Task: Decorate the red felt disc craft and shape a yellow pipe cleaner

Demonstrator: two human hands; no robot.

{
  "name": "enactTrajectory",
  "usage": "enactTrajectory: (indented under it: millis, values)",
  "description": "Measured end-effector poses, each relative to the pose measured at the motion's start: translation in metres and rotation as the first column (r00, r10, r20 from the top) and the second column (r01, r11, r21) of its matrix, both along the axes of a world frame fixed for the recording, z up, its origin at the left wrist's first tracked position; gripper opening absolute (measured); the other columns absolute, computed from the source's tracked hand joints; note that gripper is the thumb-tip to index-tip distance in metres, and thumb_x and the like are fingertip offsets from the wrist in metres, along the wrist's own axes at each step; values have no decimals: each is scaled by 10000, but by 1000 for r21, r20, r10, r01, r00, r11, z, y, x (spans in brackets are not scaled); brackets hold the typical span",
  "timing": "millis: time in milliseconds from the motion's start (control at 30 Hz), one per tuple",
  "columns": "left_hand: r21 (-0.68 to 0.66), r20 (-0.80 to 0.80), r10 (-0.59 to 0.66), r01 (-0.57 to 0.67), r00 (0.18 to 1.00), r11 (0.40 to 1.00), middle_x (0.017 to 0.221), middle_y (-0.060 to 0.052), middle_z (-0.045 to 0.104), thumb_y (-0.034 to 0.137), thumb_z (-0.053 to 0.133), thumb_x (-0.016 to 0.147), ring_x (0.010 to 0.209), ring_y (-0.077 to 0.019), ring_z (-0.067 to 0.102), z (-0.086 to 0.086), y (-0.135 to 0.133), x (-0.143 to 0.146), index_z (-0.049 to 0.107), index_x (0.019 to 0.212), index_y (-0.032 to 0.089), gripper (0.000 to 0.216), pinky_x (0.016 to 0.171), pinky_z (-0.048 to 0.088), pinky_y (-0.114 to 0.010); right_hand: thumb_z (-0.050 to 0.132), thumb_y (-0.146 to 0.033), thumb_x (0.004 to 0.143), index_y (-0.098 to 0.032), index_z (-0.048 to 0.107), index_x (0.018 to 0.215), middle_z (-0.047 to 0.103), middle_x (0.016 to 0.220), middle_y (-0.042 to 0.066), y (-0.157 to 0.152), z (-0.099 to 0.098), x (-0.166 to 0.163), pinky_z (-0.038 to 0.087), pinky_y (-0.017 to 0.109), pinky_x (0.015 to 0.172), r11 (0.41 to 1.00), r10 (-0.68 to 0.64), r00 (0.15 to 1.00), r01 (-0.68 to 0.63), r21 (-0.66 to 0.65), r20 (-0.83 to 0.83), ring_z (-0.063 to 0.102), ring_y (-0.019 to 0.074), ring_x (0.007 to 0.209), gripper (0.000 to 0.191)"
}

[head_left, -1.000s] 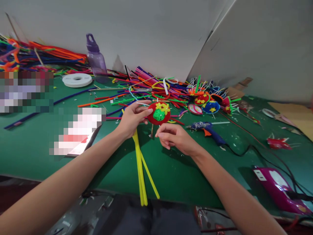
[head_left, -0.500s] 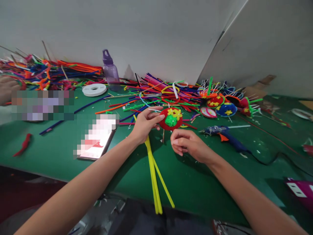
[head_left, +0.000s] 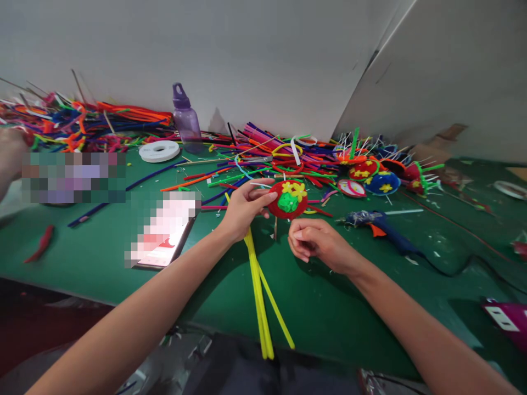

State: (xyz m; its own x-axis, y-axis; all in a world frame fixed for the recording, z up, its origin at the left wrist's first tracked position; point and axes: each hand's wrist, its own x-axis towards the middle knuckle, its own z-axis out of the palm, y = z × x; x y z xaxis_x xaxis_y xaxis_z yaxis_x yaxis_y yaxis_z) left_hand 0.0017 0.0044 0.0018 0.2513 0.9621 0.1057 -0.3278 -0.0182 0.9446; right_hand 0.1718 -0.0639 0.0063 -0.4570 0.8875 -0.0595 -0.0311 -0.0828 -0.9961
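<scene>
Middle of bench (head_left: pixel 337 312) | my left hand (head_left: pixel 242 211) pinches a red disc (head_left: pixel 288 200) by its rim | right hand (head_left: pixel 315 241) curled just below, grip unclear | I'd hold the disc level, steady.

Craft workshop: green worktable (head_left: pixel 102 258), heaped pipe cleaners (head_left: pixel 94 120), glue gun (head_left: pixel 379 225), finished ornaments (head_left: pixel 370 170).

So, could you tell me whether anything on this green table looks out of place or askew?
Nothing looks damaged, but cut pipe-cleaner scraps lie scattered over the green table beyond the red round ornament in the left hand, and the long yellow pipe cleaners overhang the table's near edge.
</scene>
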Motion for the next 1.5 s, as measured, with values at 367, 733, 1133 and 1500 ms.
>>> enactTrajectory:
  millis: [367, 733, 1133, 1500]
  values:
    - [4, 0, -7, 7, 1000, 1000, 718, 14, 634, 277, 785, 627, 575, -77, 553, 2, -1, 0, 657, 1002, 176, 408, 445, 445, -174, 558, -270, 827, -137, 639, 761, 501, 500, -35, 0, -2, 1, 282, 216, 445, 997, 4, 995, -12, 81, 104, 440, 73, 445, 168]
    - [19, -7, -2, 2, 1000, 1000, 703, 10, 620, 264, 783, 628, 577, -77, 548, 3, -1, 1, 651, 998, 157, 407, 438, 435, -161, 595, -269, 800, -143, 619, 820, 501, 507, -53, 0, 1, 0, 320, 215, 464, 994, 13, 989, -28, 102, 149, 451, 70, 444, 130]
    - [10, 2, 1, -1, 1000, 1000, 691, 19, 628, 264, 801, 602, 587, -84, 552, 3, -1, 2, 655, 994, 158, 431, 443, 424, -179, 593, -281, 808, -141, 615, 788, 507, 499, -51, 0, 3, -1, 294, 214, 450, 994, 24, 987, -41, 105, 157, 447, 64, 436, 143]
    - [11, -1, 2, -2, 1000, 1000, 690, 20, 624, 261, 795, 616, 591, -82, 551, 3, -2, 2, 652, 998, 154, 422, 438, 421, -173, 587, -288, 825, -146, 605, 786, 514, 512, -50, -1, 1, -1, 294, 205, 446, 993, 38, 990, -53, 109, 135, 448, 59, 440, 148]
